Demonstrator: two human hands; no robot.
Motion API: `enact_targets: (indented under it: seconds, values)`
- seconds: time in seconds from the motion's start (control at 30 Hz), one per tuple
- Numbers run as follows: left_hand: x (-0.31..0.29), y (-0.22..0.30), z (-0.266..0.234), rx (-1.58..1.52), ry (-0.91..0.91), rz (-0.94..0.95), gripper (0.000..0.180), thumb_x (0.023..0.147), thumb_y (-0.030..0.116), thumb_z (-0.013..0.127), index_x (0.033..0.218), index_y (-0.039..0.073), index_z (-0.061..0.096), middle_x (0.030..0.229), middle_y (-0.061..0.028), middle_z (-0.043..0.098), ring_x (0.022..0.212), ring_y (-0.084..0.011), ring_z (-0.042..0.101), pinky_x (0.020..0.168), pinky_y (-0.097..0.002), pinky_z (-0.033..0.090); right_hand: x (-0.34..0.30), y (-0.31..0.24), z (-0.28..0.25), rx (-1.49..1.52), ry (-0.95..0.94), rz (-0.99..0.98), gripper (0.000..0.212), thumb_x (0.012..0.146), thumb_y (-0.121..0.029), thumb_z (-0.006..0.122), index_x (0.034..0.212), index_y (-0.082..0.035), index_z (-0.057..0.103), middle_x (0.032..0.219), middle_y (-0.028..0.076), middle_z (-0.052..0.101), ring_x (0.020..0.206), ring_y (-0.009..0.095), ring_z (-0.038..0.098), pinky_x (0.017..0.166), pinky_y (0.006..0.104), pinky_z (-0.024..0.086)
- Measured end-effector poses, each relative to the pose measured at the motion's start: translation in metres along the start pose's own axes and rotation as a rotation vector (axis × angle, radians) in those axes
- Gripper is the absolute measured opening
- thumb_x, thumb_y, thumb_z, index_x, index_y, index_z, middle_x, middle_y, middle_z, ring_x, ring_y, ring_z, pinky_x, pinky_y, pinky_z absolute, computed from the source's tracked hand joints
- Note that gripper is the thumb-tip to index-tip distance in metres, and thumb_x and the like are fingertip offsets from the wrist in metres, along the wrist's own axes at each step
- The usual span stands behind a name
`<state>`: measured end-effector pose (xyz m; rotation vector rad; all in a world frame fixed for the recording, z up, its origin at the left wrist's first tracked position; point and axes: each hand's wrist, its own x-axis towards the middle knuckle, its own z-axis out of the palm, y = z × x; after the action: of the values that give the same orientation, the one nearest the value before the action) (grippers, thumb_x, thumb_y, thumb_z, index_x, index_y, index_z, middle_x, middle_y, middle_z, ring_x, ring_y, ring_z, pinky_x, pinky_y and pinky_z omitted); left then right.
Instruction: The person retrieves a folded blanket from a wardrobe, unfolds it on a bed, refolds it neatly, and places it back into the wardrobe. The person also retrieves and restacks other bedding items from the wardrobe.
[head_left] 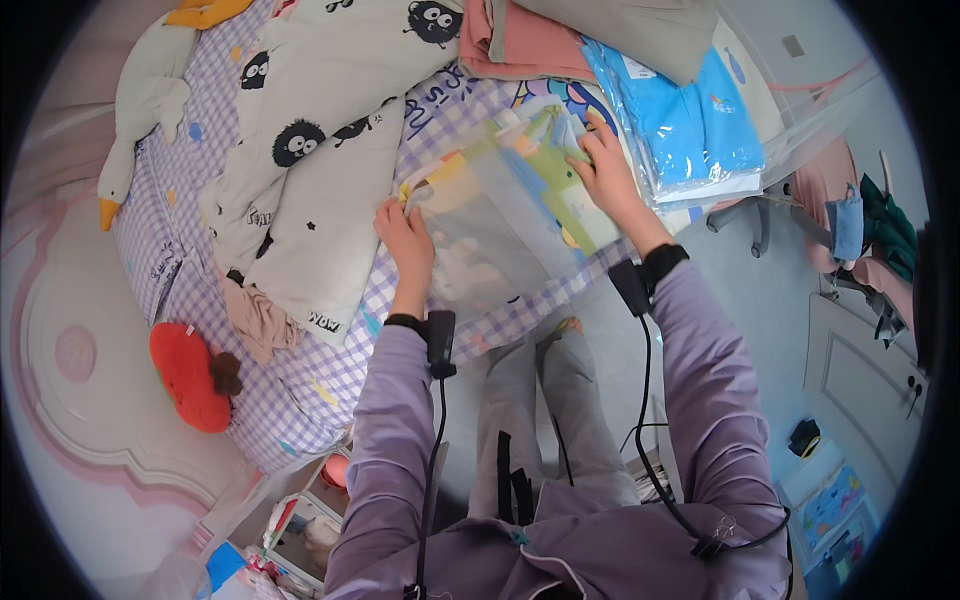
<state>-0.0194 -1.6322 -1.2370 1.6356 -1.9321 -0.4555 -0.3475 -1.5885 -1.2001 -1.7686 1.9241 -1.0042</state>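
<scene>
A frosted see-through plastic bag (490,235) lies near the bed's front edge, with yellow, green and white folded fabric (560,185) showing at its right part. My left hand (407,248) grips the bag's left edge, fingers bent at its upper left corner. At the upper right side, my right hand (608,172) has its fingers curled onto the bag, thumb apart from the forefinger. What lies under the fingertips is hidden.
Beneath is a bed with a purple checked sheet (300,385). A white quilt (330,210) with black figures is bunched left of the bag. Blue clothing in clear plastic (690,120) lies at right, below pink and grey folded cloth (530,45). A red plush toy (188,378) sits at left.
</scene>
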Motion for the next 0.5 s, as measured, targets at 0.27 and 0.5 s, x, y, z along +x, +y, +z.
enact_targets:
  seconds: [0.27,0.5]
  values:
    - [0.015,-0.014,0.034,0.071,0.089,-0.144,0.032,0.079,0.016,0.064,0.100,-0.005,0.052,0.113,-0.0249,0.049,0.108,-0.0375,0.043,0.093,-0.0426,0.034,0.029,0.032,0.033,-0.063,-0.185,0.264,0.027,0.082,-0.026,0.064,0.092,-0.006,0.051,0.089,0.018,0.059,0.086,0.040,0.055,0.071,0.0453,0.043]
    - [-0.010,-0.013,0.000,-0.634,-0.240,-1.111,0.070,0.088,0.051,0.055,0.120,-0.011,0.049,0.114,-0.0187,0.057,0.098,-0.0222,0.056,0.079,-0.0319,0.046,0.000,0.003,0.014,0.155,-0.115,0.706,0.058,0.075,-0.052,0.067,0.099,0.000,0.059,0.090,0.020,0.065,0.084,0.034,0.063,0.072,0.0398,0.048]
